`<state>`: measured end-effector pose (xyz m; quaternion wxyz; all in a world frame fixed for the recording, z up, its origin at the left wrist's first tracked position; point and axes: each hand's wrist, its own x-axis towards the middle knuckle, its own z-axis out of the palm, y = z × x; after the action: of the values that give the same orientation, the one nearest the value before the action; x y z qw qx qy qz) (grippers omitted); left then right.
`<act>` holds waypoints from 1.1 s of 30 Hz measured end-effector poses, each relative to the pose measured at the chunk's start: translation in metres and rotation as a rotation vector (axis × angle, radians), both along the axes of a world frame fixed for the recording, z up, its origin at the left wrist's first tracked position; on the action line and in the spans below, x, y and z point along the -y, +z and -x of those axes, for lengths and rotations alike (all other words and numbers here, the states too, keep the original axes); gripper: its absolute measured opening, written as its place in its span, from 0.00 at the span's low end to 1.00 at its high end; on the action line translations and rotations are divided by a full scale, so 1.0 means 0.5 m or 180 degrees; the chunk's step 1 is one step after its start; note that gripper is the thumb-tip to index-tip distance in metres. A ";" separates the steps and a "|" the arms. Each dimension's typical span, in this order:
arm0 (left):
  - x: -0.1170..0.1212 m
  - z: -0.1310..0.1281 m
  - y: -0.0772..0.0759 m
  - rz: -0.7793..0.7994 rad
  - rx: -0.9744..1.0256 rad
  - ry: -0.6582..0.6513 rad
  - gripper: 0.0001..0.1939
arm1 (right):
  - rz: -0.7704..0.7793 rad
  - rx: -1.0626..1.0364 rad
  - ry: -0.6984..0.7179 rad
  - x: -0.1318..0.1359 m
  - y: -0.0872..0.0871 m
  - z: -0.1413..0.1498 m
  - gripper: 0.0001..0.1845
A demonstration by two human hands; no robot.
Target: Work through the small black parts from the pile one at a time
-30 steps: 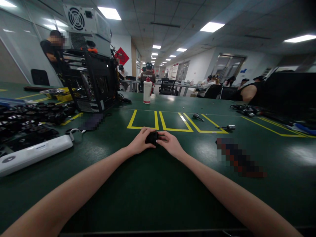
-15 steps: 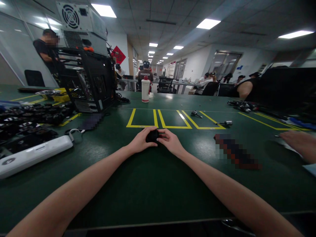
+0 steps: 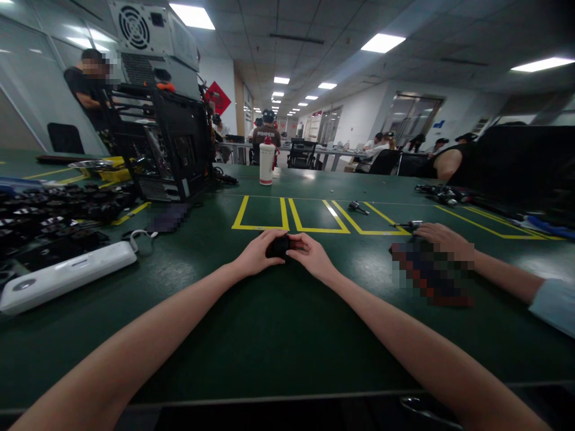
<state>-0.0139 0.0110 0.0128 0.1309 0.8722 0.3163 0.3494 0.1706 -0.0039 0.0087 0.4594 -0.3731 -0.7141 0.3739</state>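
Both my hands meet on a small black part [image 3: 278,246] that rests on the green table [image 3: 269,335] in front of me. My left hand [image 3: 256,254] curls round its left side, and my right hand [image 3: 311,256] pinches its right side. Most of the part is hidden by my fingers. Just beyond it lie yellow taped boxes [image 3: 287,215].
Another person's hand [image 3: 444,236] reaches in from the right over a blurred object [image 3: 426,272]. A white power strip [image 3: 67,276] and trays of black parts [image 3: 54,209] lie at the left. An open computer case [image 3: 166,146], a white bottle [image 3: 266,163] and small tools [image 3: 359,208] stand farther back.
The other person's hand has come in from the right edge and now reaches to the blurred object. My own hands have stayed on the black part.
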 end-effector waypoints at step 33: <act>0.013 -0.005 0.007 -0.0587 -0.0022 0.0048 0.31 | -0.0040 -0.0070 -0.0033 -0.008 -0.004 0.002 0.14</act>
<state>-0.0113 0.0046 0.0163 0.0463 0.8793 0.2898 0.3751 0.1697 0.0002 0.0066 0.4715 -0.3698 -0.7094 0.3711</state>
